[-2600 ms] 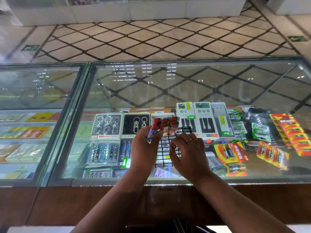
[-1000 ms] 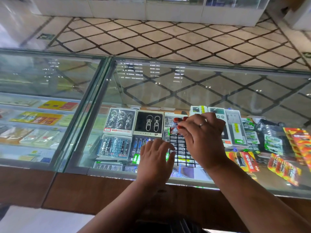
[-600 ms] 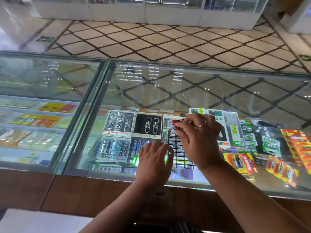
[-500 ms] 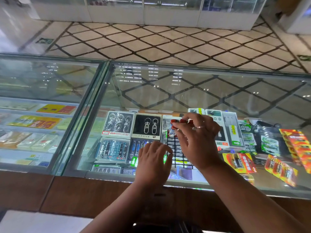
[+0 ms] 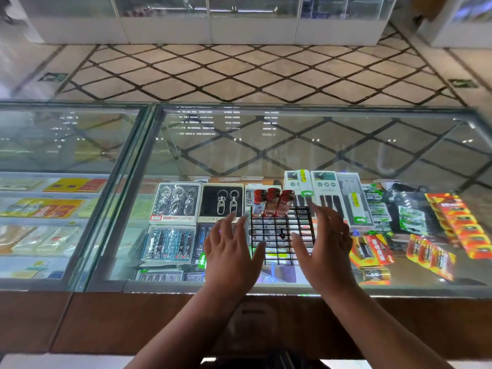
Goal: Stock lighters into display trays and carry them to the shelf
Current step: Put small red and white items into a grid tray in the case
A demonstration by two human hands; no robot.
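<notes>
Black tray [image 5: 282, 233] holds lighters [image 5: 273, 202], print illegible, between splayed left hand [image 5: 231, 251] and right hand [image 5: 326, 249].

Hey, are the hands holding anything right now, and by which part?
Nothing is held: the left hand and right hand are open, flanking the wire tray with three lighters.

the flat glass tabletop [image 5: 292, 145] lies open beyond the black wire-grid display tray [image 5: 282, 235]. three red-capped clear lighters [image 5: 271, 202] stand upright along its far row, walling that edge. the left hand [image 5: 231, 254] and right hand [image 5: 324, 251], fingers spread, crowd its two sides.
</notes>
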